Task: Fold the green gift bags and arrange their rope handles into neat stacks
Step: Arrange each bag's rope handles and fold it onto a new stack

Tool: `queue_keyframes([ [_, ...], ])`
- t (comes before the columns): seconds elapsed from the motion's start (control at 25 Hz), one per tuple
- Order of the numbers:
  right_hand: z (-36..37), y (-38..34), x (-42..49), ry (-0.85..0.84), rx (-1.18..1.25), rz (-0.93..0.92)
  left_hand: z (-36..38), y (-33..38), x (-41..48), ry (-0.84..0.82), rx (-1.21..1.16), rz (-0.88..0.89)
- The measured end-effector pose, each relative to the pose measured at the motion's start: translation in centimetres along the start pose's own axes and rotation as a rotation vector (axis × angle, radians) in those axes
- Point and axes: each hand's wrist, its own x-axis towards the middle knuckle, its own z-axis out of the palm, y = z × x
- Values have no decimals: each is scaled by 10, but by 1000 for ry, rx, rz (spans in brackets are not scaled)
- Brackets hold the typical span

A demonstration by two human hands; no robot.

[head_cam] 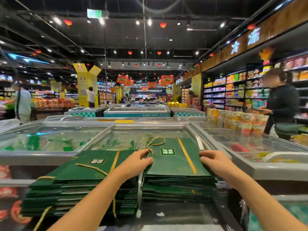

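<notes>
Lower centre: two tall stacks of flattened green bags on a freezer lid (103, 135). The left hand (137, 161) and right hand (215, 161) grip the side edges of the top bag (175, 157) on the right stack (179, 187); its rope handle (154, 144) lies looped, apparently untucked. Handles dangle from the left stack (80, 187), still to be tidied.

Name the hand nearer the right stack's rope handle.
Left. The left hand grips the bag beside the handle; the right hand grips the bag's opposite edge.

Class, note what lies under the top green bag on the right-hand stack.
Under the top bag, the edges of a stack of folded green bags show, resting on the freezer lid. Their faces and handles are covered.
</notes>
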Motion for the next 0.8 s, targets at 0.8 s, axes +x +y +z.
queue_keyframes([
  [0.8, 70, 7, 52, -297, -796, -135, 57, -13, 61, -118, 683, 77],
])
